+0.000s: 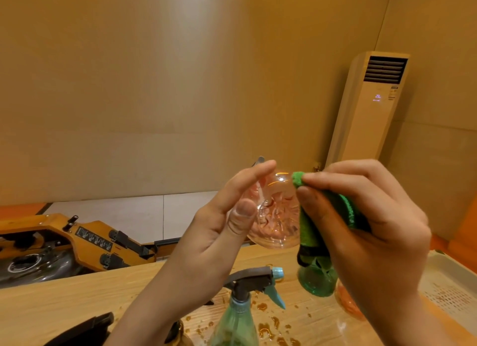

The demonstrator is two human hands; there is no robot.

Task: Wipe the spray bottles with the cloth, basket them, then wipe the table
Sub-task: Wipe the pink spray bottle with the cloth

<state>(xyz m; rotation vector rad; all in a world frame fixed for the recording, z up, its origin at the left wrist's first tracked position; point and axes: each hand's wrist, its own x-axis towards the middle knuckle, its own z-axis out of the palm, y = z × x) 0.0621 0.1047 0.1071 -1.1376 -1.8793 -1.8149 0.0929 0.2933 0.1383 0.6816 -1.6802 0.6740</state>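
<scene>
Tan walls and a wet wooden bench [64,301] sit behind two hands working on a raised bottle.

A tall air conditioner [366,108] stands in the corner, and a white perforated basket [449,281] sits at the bench's right edge. The left hand [219,224] has its fingers [247,180] wrapped around a clear pink bottle [276,216] held above the bench, base toward the camera. The right hand [374,216] pinches a green cloth [307,227] against the bottle's side. Below them stand a teal-trigger spray bottle [240,314] and a green bottle [317,281] among brown droplets [263,329].

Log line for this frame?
phase: wipe | left hand: holds clear bottle | right hand: presses green cloth on it | table: spills unwiped
</scene>
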